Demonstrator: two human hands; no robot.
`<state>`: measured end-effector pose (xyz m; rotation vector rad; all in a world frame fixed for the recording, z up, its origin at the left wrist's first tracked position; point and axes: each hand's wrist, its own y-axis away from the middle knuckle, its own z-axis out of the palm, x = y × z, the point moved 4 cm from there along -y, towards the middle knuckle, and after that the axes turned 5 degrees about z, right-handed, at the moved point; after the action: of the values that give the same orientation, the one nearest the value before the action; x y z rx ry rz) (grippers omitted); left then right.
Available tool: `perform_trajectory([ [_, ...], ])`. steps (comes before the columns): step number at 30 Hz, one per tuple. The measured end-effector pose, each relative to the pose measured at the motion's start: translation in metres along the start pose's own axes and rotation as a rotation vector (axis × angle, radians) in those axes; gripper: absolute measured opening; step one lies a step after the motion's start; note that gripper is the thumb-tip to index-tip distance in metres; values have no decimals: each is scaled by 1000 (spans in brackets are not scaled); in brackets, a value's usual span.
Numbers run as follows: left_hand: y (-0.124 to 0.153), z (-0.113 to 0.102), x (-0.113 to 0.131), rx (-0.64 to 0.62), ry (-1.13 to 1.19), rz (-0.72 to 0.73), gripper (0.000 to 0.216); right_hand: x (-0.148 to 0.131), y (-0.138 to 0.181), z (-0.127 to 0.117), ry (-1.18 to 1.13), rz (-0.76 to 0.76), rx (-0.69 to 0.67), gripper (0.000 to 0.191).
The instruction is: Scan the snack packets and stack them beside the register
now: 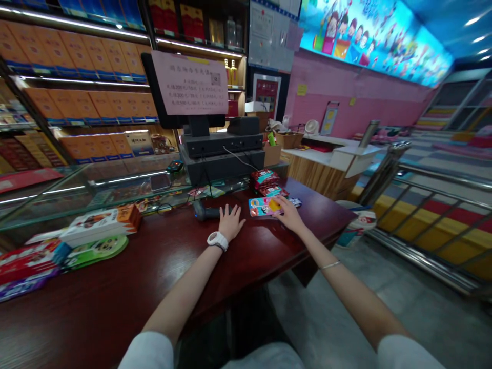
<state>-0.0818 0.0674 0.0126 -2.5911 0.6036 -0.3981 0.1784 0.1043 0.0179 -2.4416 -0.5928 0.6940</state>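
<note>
My left hand (230, 225), with a white watch at the wrist, lies with its fingers spread on the dark red table (169, 261). Its fingertips reach the handle of a black barcode scanner (205, 212); whether they press on it I cannot tell. In my right hand (290, 216) is the right end of a flat, colourful snack packet (260, 206), blue and pink with a yellow patch, lying at or just above the tabletop. Just behind it, several red and teal snack packets (265, 179) are stacked. A small blue and white packet (295, 202) shows beside my right fingers.
A monitor with a pink paper sign (192, 84) stands on black till boxes (223, 154) behind the table. Boxes (100, 225) and bright packets (31, 264) lie at the left. A glass counter (115, 179) runs along the back. To the right are a bucket (355, 225) and metal railing (430, 205).
</note>
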Motion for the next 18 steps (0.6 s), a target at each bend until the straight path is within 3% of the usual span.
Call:
perform_trajectory([
  [4, 10, -4, -13, 5, -57, -14, 37, -1, -5, 9, 3, 8, 7, 62],
  [11, 45, -37, -45, 23, -190, -35, 46, -16, -10, 25, -59, -16, -45, 65],
  [15, 58, -58, -57, -130, -325, -195, 46, -28, -14, 36, -84, -26, -116, 68],
  [18, 59, -69, -49, -203, -389, -310, 43, -38, -21, 47, -93, -33, -191, 70],
])
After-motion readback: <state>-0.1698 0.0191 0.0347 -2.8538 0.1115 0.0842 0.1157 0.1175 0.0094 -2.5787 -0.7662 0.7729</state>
